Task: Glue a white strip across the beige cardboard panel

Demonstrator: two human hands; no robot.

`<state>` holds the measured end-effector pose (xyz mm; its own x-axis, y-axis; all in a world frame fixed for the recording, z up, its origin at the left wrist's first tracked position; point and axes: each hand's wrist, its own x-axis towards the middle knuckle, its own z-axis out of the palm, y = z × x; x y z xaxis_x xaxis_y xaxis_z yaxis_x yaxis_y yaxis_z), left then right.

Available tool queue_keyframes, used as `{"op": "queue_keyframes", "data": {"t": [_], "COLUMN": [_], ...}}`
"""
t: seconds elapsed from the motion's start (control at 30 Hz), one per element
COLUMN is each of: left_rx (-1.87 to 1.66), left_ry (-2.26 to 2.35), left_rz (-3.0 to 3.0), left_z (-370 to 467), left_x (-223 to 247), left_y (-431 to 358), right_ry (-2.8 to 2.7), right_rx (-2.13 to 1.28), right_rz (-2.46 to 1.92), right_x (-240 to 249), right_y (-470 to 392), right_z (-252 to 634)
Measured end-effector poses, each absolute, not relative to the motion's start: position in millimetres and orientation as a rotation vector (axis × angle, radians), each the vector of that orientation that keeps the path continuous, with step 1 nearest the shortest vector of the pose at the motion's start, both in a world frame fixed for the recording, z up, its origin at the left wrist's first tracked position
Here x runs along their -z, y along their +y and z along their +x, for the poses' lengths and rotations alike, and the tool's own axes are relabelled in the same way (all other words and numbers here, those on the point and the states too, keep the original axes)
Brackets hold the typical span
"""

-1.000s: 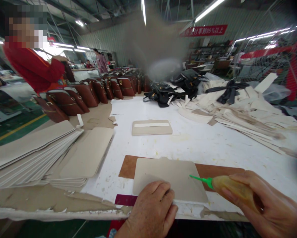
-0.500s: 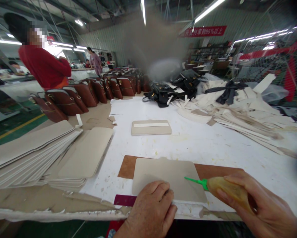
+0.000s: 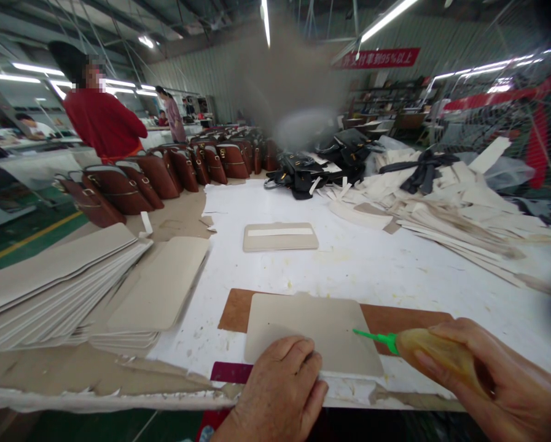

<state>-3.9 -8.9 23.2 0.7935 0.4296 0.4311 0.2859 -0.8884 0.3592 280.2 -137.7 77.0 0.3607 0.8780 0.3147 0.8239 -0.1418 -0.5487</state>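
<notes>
A beige board panel (image 3: 312, 325) with rounded corners lies on a brown sheet (image 3: 238, 309) near the table's front edge. My left hand (image 3: 279, 390) presses flat on the panel's near edge, fingers together. My right hand (image 3: 500, 380) grips a yellowish squeeze bottle (image 3: 434, 358) with a green nozzle. The nozzle tip points left and sits at the panel's right edge. A dark red strip (image 3: 233, 372) shows beside my left hand.
Stacks of beige panels (image 3: 95, 288) fill the left side. A smaller panel with a white strip (image 3: 281, 236) lies mid-table. Brown bags (image 3: 164, 175) and black bags (image 3: 303, 172) stand farther back, loose strips (image 3: 450, 209) pile at right. A person in red (image 3: 102, 126) stands far left.
The bottle's nozzle slid left along the panel, then back to the right edge. The person in red walked to the right. My left hand stayed put.
</notes>
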Motion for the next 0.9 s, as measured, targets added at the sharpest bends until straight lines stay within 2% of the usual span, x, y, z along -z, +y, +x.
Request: {"op": "queue_keyframes", "data": {"t": [0.33,0.7,0.9], "left_rx": [-0.747,-0.764,-0.758], "left_ry": [0.549,0.553,0.552], "left_rz": [2.702,2.691,2.693], "left_z": [-2.4,-2.4,-4.5], "left_x": [-24.0,-27.2,-24.0], "left_y": [-9.5,-10.9,-10.7], "right_ry": [-1.44,-1.686,-1.627], "right_rx": [-0.222,0.061,0.001], "right_rz": [-1.944,-1.794,-1.883], "right_x": [-91.2,-75.2,-71.7], "right_y": [-135.5,-120.8,-124.7], "right_z": [264.4,280.4,287.3]}}
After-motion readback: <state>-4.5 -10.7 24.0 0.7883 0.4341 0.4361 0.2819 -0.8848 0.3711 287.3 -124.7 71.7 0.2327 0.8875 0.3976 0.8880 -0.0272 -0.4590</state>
